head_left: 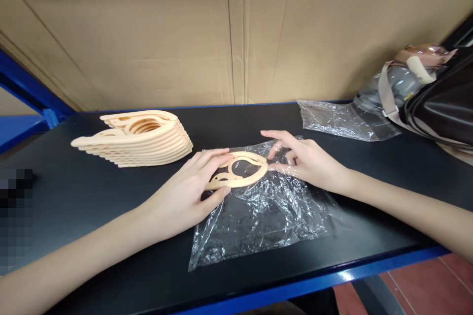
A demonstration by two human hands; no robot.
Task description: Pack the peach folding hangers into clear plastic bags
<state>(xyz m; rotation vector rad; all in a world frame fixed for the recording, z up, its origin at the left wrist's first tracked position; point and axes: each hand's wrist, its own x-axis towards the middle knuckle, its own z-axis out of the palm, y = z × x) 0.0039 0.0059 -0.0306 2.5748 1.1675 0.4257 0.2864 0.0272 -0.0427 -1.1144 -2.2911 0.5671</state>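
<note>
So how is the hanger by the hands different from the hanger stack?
The single hanger is one piece; the hanger stack is many layers high. The left hand holds the single hanger, while no hand touches the hanger stack. The single hanger lies in or on a clear plastic bag; the hanger stack sits on the black table. Both are cream-coloured and curved.

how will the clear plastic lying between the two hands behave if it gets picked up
The clear plastic would probably flop, since it is thin and crinkled. It is likely light, as the film shows the dark tabletop through it. Its glossy surface suggests it may feel slippery.
</note>
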